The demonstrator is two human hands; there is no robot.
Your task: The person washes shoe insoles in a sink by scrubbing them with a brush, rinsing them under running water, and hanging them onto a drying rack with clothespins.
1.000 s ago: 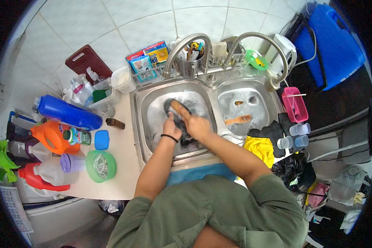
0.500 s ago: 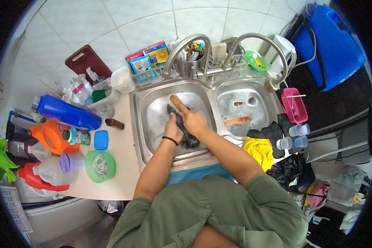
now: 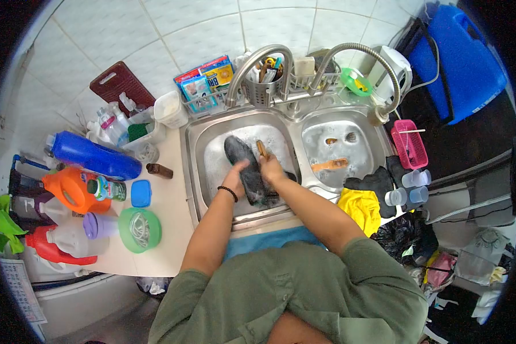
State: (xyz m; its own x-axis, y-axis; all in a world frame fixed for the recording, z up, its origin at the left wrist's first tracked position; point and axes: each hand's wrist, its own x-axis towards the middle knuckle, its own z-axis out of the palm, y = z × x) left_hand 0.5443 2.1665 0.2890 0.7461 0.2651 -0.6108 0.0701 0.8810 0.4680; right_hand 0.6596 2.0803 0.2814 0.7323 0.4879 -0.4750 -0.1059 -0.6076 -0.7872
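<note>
A long, wet black thing [image 3: 247, 175], shaped like a shoe, lies slantwise over the left sink basin [image 3: 198, 172], which holds soapy water. My left hand [image 3: 234, 176] grips it along its left side, with the fingers partly blurred. My right hand [image 3: 273, 170] is closed around a brush with a wooden handle [image 3: 261, 148], whose tip sticks out above the fingers. Any bristles are hidden behind the hand. In the right basin [image 3: 378, 140], another wooden piece [image 3: 330, 165] and a small brown item [image 3: 331, 141] lie in sudsy water.
Two curved faucets [image 3: 235, 80] rise behind the basins. Bottles, including a blue one [image 3: 94, 155], and a green bowl [image 3: 126, 232] crowd the left counter. Right of the sink are black cloth [image 3: 370, 186], yellow cloth [image 3: 358, 209], a pink basket [image 3: 407, 146] and clear cups [image 3: 417, 196].
The black thing has turned and now shows its long smooth face, its rounded end up near the back of the basin. My right hand and the brush have shifted right; my left hand moved slightly left.
</note>
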